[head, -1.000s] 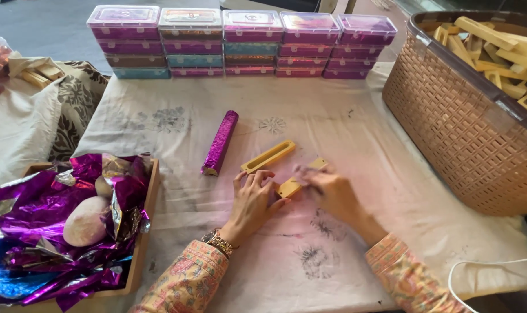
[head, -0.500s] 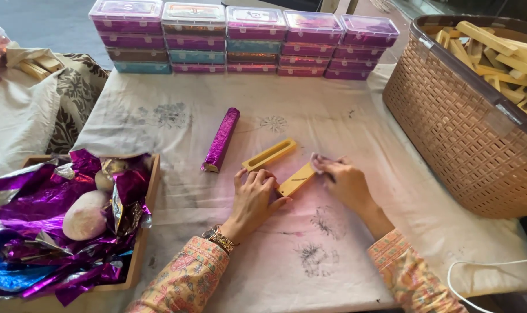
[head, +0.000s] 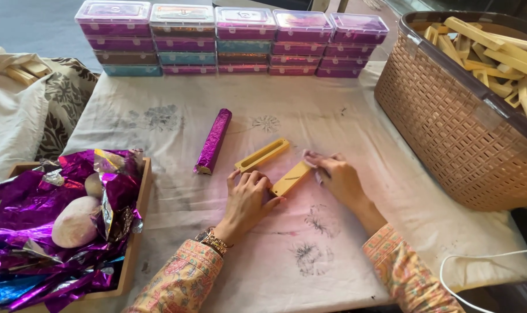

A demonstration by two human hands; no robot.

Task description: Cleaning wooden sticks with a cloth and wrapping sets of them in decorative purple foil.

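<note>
- Pale cloth, stained with faint ink marks, covers the tabletop (head: pixel 159 191), seen from above by a camera on the person's head.
- Far left: a wooden tray (head: pixel 137 232) holds crumpled purple foil (head: pixel 20 203) and a pale rounded lump (head: pixel 73 223).
- Along the back edge: a row of stacked clear-lidded boxes (head: pixel 234 40) with purple and teal bands.
- Left of centre: a foil-wrapped purple stick (head: pixel 213 142) lies alone, well apart from both hands.
- Centre: a yellow slotted mould piece (head: pixel 262 155) lies flat, just beyond the left hand's fingertips.
- The left hand (head: pixel 246 200) lies palm down, fingers closed lightly on the near end of a flat yellow bar (head: pixel 291 178), pinning it to the cloth.
- The right hand (head: pixel 338 179) is at the bar's far end, fingers curled onto it; whether they pinch it or only press it cannot be told.
- The bar lies slantwise between the two hands, touching both.
- Doing this well seems to call for even pressure at both ends, so the bar stays flat and does not pivot or slide on the loose cloth.
- Far right: a tall woven tan basket (head: pixel 443 127) filled with pale wooden sticks (head: pixel 495 55); a white cable (head: pixel 489 258) loops at the table's near right corner.
</note>
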